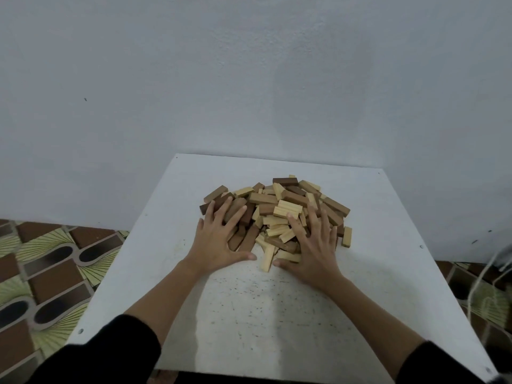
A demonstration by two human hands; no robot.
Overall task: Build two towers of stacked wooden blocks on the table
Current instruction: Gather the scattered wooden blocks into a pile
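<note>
Head view: pile of wooden blocks (279,214) lies loose and jumbled on white tabletop (277,314), toward its far half, centre-right. Blocks are short rectangular bars, mix of pale yellow, mid-brown and dark brown, lying flat, tilted and crossed over one another; no tower standing. Left hand (219,239) rests flat on pile's near-left side, fingers spread wide, holding nothing. Right hand (313,245) rests flat on pile's near-right side, fingers likewise splayed. One pale block (347,237) stands apart at pile's right edge.
</note>
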